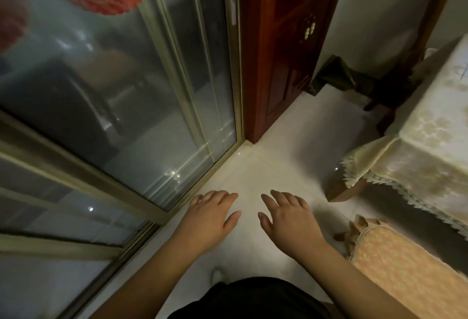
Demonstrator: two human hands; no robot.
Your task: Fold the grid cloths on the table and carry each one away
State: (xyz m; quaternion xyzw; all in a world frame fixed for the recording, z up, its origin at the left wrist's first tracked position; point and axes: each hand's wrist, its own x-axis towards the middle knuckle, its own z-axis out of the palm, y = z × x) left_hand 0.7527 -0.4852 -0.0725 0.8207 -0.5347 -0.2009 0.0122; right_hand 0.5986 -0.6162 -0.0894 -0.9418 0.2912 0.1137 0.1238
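Both hands, left hand (212, 213) and right hand (287, 217), hang empty with fingers spread, left of the worktop (430, 141). No grid cloth shows clearly; progress cannot be judged.

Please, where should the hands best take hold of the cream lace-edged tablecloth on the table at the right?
Probably at the hanging corner of the cream lace-edged tablecloth, coming from the floor side: it droops free of the table there, within pinching reach. Both the left hand and right hand are empty.
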